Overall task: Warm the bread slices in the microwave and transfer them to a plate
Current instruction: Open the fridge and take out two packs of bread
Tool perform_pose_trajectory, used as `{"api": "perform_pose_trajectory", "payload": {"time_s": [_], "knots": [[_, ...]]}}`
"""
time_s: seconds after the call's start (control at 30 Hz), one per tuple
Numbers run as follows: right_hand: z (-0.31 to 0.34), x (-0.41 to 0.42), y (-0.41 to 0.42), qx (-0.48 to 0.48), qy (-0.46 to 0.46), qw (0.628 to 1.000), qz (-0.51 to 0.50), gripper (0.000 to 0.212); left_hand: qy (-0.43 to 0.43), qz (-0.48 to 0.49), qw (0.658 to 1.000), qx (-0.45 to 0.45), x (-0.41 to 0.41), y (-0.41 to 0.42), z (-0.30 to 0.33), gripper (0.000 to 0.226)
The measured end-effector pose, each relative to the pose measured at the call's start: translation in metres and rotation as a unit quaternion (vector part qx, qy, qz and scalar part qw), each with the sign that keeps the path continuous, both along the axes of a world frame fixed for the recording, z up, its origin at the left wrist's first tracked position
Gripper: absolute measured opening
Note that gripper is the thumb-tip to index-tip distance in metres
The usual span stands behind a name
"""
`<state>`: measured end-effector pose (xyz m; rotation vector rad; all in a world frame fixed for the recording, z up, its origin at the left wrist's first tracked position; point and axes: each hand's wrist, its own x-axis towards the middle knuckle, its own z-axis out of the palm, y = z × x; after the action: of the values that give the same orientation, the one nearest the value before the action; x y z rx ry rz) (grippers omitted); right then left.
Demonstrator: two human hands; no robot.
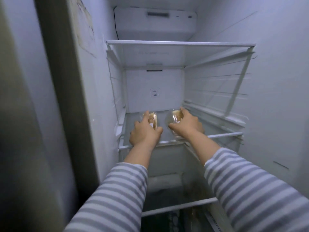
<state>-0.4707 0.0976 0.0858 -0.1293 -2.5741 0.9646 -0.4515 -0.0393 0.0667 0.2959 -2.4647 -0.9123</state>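
Observation:
Both my arms reach into an open fridge. On its middle glass shelf (163, 131) lie two clear plastic packs of bread. My left hand (145, 131) grips the left bread pack (153, 120), fingers curled round its sides. My right hand (187, 124) grips the right bread pack (173, 117) from above, thumb on its near side and fingers over the far end. Both packs look to be on or just above the shelf. No microwave or plate is in view.
A glass shelf (180, 45) hangs above the hands, with a white vent housing (155, 22) at the top. A lower shelf (180, 205) lies beneath my arms. The fridge's side wall (93, 97) stands close on the left, another wall (275, 97) on the right.

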Motion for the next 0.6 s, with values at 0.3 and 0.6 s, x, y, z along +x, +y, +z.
{"api": "perform_pose_trajectory", "payload": {"time_s": [0.3, 0.6], "knots": [[-0.026, 0.145, 0.019, -0.005, 0.031, 0.999, -0.027, 0.081, 0.013, -0.055, 0.998, -0.032, 0.135, 0.004, -0.008, 0.081], [-0.099, 0.308, 0.027, 0.024, -0.012, 0.997, -0.069, 0.077, -0.035, -0.148, 0.988, -0.015, 0.278, 0.008, -0.085, 0.08]]}}
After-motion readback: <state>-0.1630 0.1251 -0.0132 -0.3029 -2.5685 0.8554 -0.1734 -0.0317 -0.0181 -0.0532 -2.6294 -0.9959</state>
